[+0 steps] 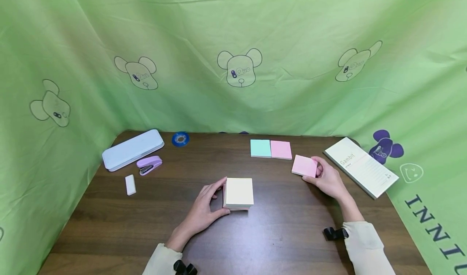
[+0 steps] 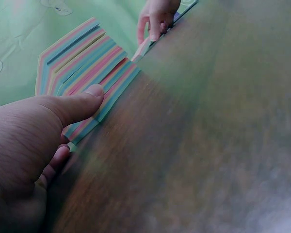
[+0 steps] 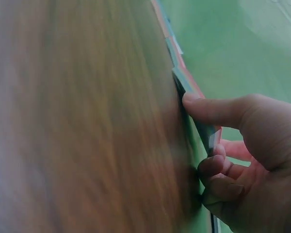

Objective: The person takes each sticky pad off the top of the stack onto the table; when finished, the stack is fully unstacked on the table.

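My left hand (image 1: 200,212) holds a tall stack of sticky notes (image 1: 238,192) by its left side, thumb at the near corner and fingers at the far one. The top pad is cream. In the left wrist view the sides of the stack show pink, teal and yellow layers, with the thumb pressed against them. On the right, my right hand (image 1: 328,179) pinches a thin pink sticky note pad (image 1: 304,166) by its right edge, thumb on the near side. Just behind it, a teal pad (image 1: 260,148) and another pink pad (image 1: 281,149) lie side by side on the table.
A white notepad (image 1: 359,167) lies at the right edge of the brown table (image 1: 277,234). At the left are a pale blue case (image 1: 133,149), a purple stapler (image 1: 149,164), a white eraser (image 1: 130,185) and a blue tape roll (image 1: 180,138). Green cloth (image 1: 240,108) hangs behind.
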The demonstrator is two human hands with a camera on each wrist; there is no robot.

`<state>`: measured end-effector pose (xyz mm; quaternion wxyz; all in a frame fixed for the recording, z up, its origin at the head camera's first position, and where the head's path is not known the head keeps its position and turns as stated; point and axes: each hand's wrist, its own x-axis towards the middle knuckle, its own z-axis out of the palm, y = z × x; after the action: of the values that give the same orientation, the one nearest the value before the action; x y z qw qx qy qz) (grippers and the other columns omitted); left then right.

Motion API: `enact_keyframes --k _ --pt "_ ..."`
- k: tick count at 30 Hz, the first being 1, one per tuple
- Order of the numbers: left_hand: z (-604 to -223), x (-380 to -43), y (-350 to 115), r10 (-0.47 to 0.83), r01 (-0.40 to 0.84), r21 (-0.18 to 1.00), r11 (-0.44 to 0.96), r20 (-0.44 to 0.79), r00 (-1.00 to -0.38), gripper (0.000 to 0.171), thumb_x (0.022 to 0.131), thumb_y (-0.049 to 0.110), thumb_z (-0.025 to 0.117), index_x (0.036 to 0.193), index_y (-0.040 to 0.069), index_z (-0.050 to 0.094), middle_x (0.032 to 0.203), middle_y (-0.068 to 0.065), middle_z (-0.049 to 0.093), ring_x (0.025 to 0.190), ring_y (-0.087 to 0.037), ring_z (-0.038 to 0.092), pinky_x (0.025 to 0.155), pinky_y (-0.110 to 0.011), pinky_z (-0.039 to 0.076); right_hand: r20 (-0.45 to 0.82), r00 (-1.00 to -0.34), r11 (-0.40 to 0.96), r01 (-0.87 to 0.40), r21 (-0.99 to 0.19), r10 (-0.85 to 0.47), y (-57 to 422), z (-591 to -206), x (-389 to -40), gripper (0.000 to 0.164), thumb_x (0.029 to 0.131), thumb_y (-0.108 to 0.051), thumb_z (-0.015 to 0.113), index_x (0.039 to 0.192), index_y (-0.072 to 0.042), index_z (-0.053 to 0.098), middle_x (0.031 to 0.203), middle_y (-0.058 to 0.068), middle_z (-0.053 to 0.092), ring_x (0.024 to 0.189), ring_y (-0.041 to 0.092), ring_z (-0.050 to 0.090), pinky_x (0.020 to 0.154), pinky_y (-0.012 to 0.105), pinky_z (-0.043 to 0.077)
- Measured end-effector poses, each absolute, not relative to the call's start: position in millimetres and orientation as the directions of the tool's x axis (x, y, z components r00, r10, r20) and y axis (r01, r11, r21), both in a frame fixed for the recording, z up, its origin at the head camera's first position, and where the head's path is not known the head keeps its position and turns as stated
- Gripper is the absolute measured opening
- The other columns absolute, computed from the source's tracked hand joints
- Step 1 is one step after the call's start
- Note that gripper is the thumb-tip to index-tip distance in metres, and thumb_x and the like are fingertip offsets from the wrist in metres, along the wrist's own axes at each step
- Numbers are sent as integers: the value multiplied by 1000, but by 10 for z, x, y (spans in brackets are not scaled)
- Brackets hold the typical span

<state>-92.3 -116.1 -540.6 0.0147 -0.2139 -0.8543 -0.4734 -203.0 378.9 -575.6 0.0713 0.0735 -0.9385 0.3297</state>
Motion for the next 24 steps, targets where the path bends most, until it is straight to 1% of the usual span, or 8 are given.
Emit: enact_keyframes --k 2,4,6,9,13,15,20,24 --pt "-5415 -925 -1161 350 394 796 458 246 -904 102 86 17 99 171 24 44 154 1 62 131 -23 55 103 -34 55 180 -977 776 -200 -598 -114 3839 -5806 -2082 84 81 -29 101 149 -3 58 85 2 61 71 17 56 60 32 44" --pt "-5422 -925 -1161 347 405 791 458 261 -901 102 85 16 99 171 24 45 154 1 63 130 -23 56 103 -34 56 181 -976 787 -207 -581 -124 3850 -5814 -2103 86 82 -28 100 151 -3 55 84 2 63 70 18 58 60 33 45" --pt "-5425 -925 -1160 349 413 786 460 268 -898 101 86 16 98 171 23 45 153 1 62 130 -23 56 102 -33 55 176 -978 795 -193 -576 -110 3822 -5777 -2087 85 84 -26 99 153 -5 54 82 2 64 70 18 58 61 34 45" --pt "-5427 -927 -1157 353 421 781 462 274 -895 99 87 16 98 170 20 46 153 1 62 130 -23 56 102 -33 55 182 -981 799 -157 -580 -60 3745 -5694 -2039 75 85 -24 97 148 -11 58 81 0 62 69 16 57 61 32 42" --pt "-5420 -926 -1160 352 418 783 460 271 -896 100 86 16 98 171 21 45 153 1 62 130 -24 56 102 -33 55 238 -971 778 -179 -602 -40 3655 -5588 -1996 56 86 -23 95 134 -12 69 78 0 61 68 15 53 59 32 37" --pt "-5416 -923 -1164 350 417 784 459 272 -896 101 86 16 99 171 23 45 153 1 63 130 -24 56 102 -34 56 272 -961 787 -210 -580 -56 3635 -5572 -2015 50 86 -19 94 130 -9 72 78 1 61 68 16 53 59 33 36" --pt "-5418 -920 -1164 353 421 782 460 273 -895 102 85 16 99 171 24 44 153 0 63 129 -24 56 101 -34 56 306 -950 829 -224 -513 -67 3600 -5563 -2105 49 88 -13 91 133 -7 73 80 3 64 74 20 56 63 37 41" --pt "-5418 -923 -1154 357 412 786 460 262 -897 101 86 16 99 171 21 45 154 1 62 130 -23 56 102 -33 55 293 -955 836 -199 -511 -48 3563 -5510 -2159 48 88 -14 88 134 -6 74 80 3 61 76 23 53 64 39 39"
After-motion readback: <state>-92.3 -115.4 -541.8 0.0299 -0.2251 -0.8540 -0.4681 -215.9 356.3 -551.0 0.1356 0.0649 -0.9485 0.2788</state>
